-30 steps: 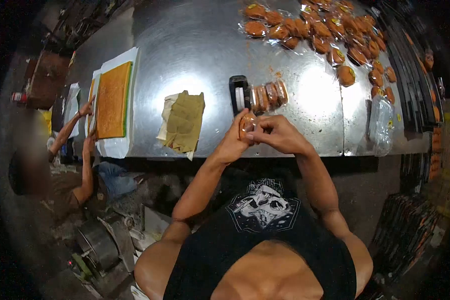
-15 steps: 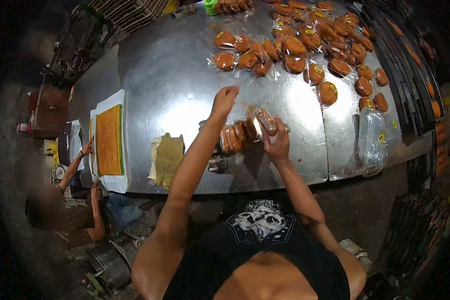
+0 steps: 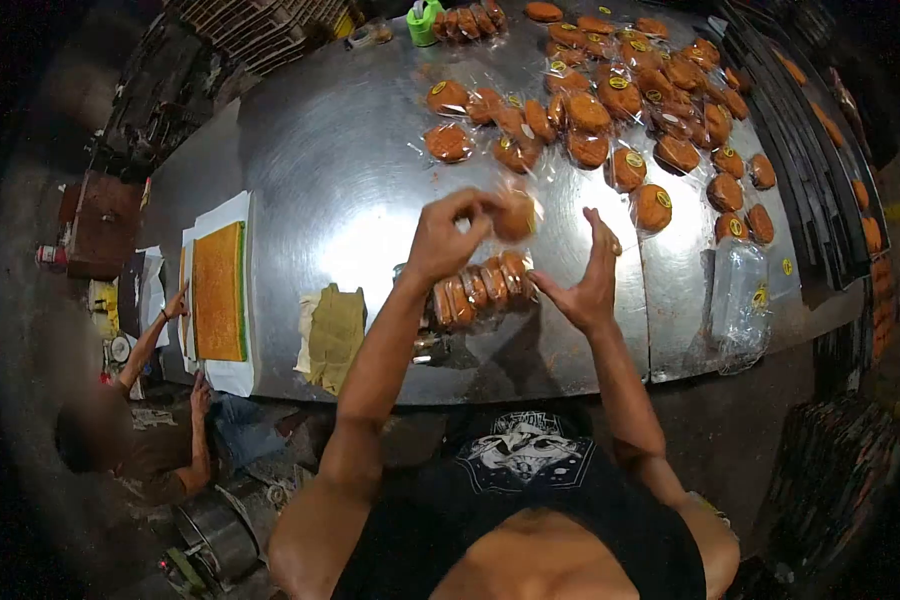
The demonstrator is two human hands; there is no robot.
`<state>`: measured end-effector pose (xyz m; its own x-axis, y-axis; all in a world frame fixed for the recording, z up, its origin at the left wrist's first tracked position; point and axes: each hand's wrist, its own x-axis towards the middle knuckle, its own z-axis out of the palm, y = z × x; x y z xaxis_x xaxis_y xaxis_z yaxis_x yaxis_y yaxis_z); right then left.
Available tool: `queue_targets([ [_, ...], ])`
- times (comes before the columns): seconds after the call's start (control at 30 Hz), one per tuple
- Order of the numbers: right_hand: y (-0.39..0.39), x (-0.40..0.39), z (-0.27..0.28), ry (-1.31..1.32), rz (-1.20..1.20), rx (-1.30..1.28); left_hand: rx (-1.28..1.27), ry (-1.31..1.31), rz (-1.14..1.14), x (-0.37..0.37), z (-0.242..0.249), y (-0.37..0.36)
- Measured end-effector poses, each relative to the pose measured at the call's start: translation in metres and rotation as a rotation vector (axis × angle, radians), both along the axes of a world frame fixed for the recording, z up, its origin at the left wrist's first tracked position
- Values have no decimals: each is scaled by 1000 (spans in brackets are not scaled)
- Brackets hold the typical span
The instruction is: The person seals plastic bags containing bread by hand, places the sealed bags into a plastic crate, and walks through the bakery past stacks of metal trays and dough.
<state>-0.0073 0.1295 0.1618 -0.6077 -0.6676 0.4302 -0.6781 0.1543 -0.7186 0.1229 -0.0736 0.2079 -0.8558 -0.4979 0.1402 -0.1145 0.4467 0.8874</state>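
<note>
Over the middle of the metal table, my left hand (image 3: pixel 448 238) is closed, its fingers pinching the edge of a round brown bun (image 3: pixel 515 216) blurred by motion. Below it lies a row of plastic-wrapped buns (image 3: pixel 480 290) standing on edge, side by side. My right hand (image 3: pixel 585 285) is at the right end of this row, fingers and thumb spread, with the thumb tip right by the last bun. It holds nothing.
Many wrapped buns (image 3: pixel 625 95) with yellow labels cover the far right. Clear plastic bags (image 3: pixel 740 295) lie at the right edge. Left stand a folded cloth (image 3: pixel 337 335) and a flat sheet cake (image 3: pixel 220 290), where another person's hands (image 3: pixel 177 300) work. Dark trays (image 3: pixel 805 150) border the right.
My right hand has let go of the bun at the row's end and opened. My left hand has moved nearer, now with a bun at its fingers. The other person's lower hand shifted slightly.
</note>
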Motion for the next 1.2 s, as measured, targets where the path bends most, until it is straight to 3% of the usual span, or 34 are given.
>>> queue_targets([
  [0.03, -4, 6, 7, 30, 34, -19, 356, 173, -71, 16, 2, 12],
  [0.07, -3, 14, 7, -210, 187, 84, 708, 351, -145, 31, 3, 26],
  [0.13, -13, 36, -5, -765, 388, 23, 736, 641, 117, 46, -1, 59],
  [0.17, -15, 50, -6, -824, 384, -49, 891, 527, 177, 63, -17, 63],
  [0.23, -12, 91, -3, -953, 377, -176, 952, 330, 255, 92, -32, 79],
  [0.33, -4, 126, 5, -702, 289, -159, 976, 303, 348, 130, -30, 97],
  [0.37, -2, 136, 9, -508, 239, -133, 981, 317, 385, 141, -28, 102],
  [0.47, 6, 158, 2, -376, 178, -170, 902, 267, 393, 170, -33, 100],
  [0.5, 6, 164, 6, -354, 121, -23, 945, 332, 459, 173, -21, 104],
  [0.6, -3, 191, 18, -314, 70, -93, 1015, 397, 425, 191, -24, 101],
  [0.63, -9, 203, 19, -119, 6, -280, 953, 355, 428, 194, -23, 101],
  [0.73, -8, 222, 20, 204, 182, -315, 802, 129, 292, 206, 6, 104],
  [0.77, 0, 230, 4, -51, 207, -200, 769, 230, 157, 208, 3, 104],
  [0.87, 3, 217, 13, -655, 374, -85, 273, 338, 236, 204, -6, 100],
  [0.93, 5, 213, 22, -901, 343, -3, -485, 172, 482, 201, -19, 96],
  [1.0, 0, 211, 24, -1080, 289, -187, -588, 237, 648, 193, -25, 107],
  [1.03, -2, 208, 20, -1114, 378, -353, -243, 341, 399, 196, -24, 111],
  [1.13, 7, 188, 34, -922, 596, -257, 133, 56, 24, 205, -18, 102],
  [1.17, 9, 176, 27, -637, 581, -138, 418, -24, 34, 203, -15, 98],
  [1.2, 11, 174, 25, -748, 510, -94, 474, -104, 47, 202, -12, 96],
])
